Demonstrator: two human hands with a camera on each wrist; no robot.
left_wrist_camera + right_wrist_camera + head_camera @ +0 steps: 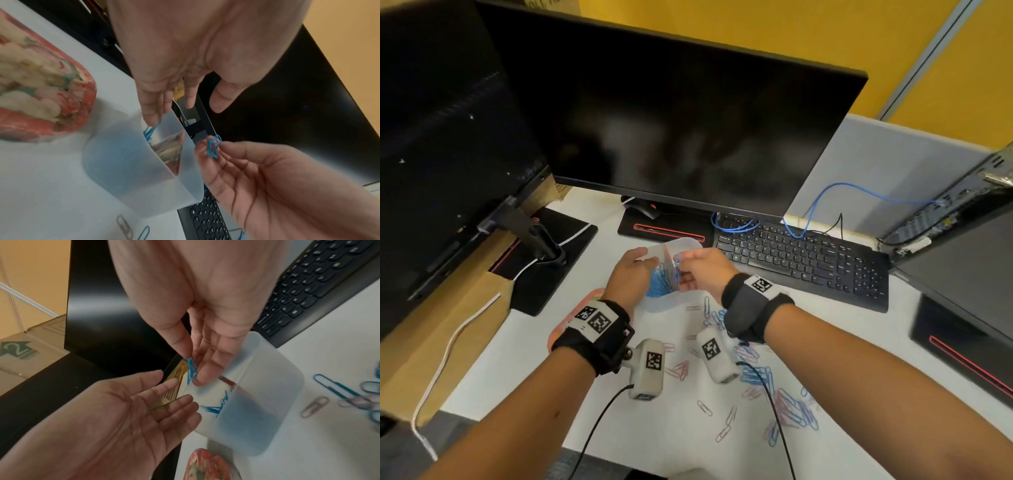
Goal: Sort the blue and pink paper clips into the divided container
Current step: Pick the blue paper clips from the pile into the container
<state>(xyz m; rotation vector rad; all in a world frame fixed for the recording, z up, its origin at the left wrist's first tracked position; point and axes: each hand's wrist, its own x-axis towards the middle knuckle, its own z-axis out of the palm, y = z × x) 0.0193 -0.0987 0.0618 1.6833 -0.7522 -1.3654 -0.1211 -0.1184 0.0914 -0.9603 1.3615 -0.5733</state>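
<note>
- Yellow wall behind; white surface (524, 346) carried two dark monitors (671, 130), a black keyboard (801, 260) and a blue cable (835, 195) looping at the keyboard's far edge.
- A frosted, divided container (131, 170) stood on the surface in front of the centre monitor, between the two hands.
- One compartment held a heap of blue paper clips (659, 279); pinkish contents showed in the other compartment behind the divider, too blurred to make out.
- Right hand (702, 269) was over the container's rim, thumb and fingertips pinching a small bunch of blue clips (192, 369); the other fingers lay loosely extended.
- Left hand (631, 274) was at the container's left side, palm open and fingers relaxed; its fingertips were at the rim above the blue heap. Whether they touched the clips there could not be told.
- Loose clips (784, 401), blue and pink mixed, lay scattered on the surface near the person, mostly under the right forearm.
- A pink patterned lid or box (41, 91) lay just beside the container on the left.
- Both wrists wore black straps with marker tags and small cameras.
</note>
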